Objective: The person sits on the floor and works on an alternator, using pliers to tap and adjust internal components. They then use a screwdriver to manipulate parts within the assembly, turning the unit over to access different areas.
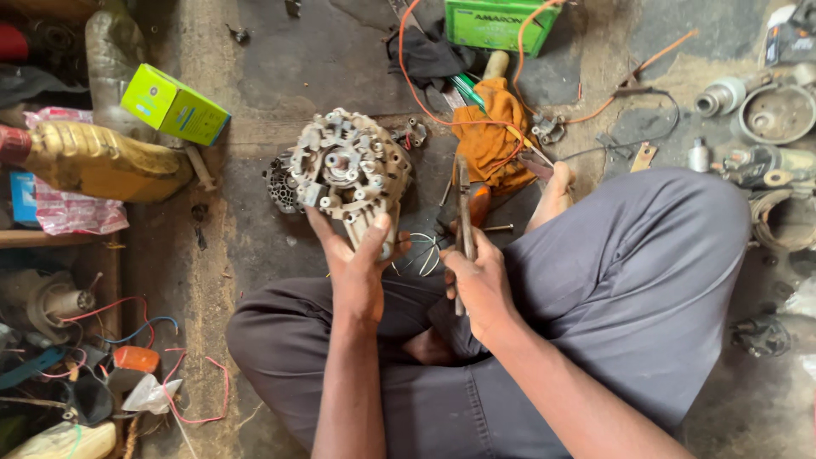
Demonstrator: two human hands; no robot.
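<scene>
Alternator (348,174), grey cast metal with rear face exposed, held tilted above the concrete floor (280,59), near its centre, just in front of crossed legs. Left hand (357,263) wrapped around lower housing edge, thumb pressed on the casing: firm, closed hold. Right hand (480,285) fisted around pliers (465,229), tips pointing away, apart from the unit. Judged heavy, rigid, greasy; exposed terminals and windings likely fragile. Best grasped by the outer housing rim, not the terminals. Orange cloth (497,132) lying just beyond.
</scene>
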